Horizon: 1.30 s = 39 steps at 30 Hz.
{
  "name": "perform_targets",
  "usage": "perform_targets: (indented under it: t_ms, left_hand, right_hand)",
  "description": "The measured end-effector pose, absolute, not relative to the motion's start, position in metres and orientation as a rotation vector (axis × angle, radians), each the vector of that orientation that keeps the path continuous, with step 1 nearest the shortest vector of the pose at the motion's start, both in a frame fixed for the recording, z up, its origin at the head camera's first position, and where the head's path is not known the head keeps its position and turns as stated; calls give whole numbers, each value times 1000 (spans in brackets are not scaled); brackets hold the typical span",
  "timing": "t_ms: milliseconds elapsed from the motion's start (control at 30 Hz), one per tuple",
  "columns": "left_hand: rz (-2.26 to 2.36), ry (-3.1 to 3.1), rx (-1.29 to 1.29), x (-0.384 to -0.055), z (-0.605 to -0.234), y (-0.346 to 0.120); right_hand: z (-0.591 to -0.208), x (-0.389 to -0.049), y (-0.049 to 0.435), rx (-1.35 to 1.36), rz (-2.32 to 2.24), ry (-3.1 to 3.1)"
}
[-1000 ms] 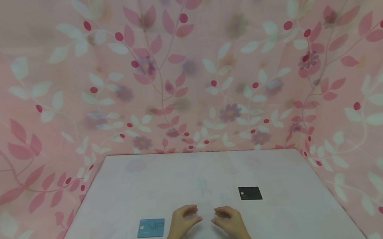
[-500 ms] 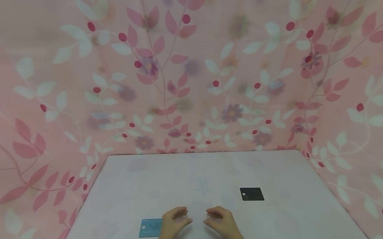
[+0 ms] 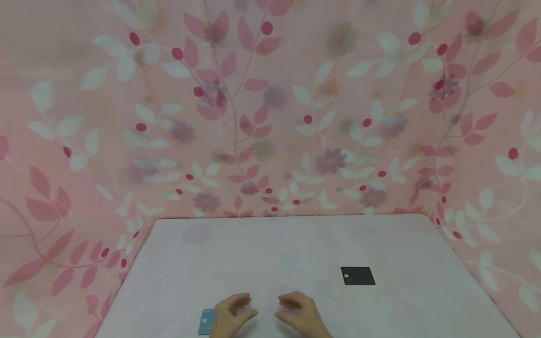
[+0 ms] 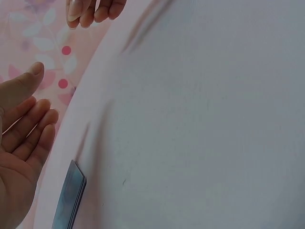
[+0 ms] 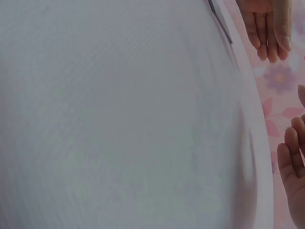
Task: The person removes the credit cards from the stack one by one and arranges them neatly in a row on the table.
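My left hand (image 3: 227, 319) hovers over the white table with curved, relaxed fingers and holds nothing. Behind it lies a blue card (image 3: 205, 323) with a chip, its right part hidden by the hand. The left wrist view shows this blue card (image 4: 70, 195) edge-on with a layered edge, below the left hand's fingers (image 4: 42, 129). Facing the left hand across a small gap is my right hand (image 3: 301, 314), also loosely curved and with nothing in it. A black card (image 3: 358, 275) with a pale chip lies flat farther back, right of the right hand.
The white table (image 3: 258, 245) narrows toward its back edge. Pink floral cloth (image 3: 265, 110) hangs behind it and along both sides. In the right wrist view, a thin dark card edge (image 5: 220, 21) shows near the top.
Both hands have drifted left together, keeping their curved pose. The left hand now covers most of the blue card, which lay fully in sight earlier. The cards show only a slight camera shift.
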<state>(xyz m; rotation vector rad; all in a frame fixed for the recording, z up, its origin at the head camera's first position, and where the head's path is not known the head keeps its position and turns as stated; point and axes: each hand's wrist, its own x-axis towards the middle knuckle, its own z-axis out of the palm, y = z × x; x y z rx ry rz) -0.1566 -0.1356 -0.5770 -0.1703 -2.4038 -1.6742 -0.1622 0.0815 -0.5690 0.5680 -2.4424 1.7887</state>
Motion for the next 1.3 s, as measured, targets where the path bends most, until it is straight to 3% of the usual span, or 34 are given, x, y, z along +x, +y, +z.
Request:
perform_targets:
  t_ms: [400, 1100, 1300]
  left_hand:
    - [-1560, -2386, -116, -152, -575, -169]
    - [-1367, -2487, 41, -148, -579, -216]
    - [-1323, -2506, 58, -147, -583, -231]
  right_hand:
    - [-533, -151, 51, 763, 1833, -2350]
    - [-545, -161, 20, 878, 1808, -2277]
    - [-568, -166, 4, 923, 1752, -2236]
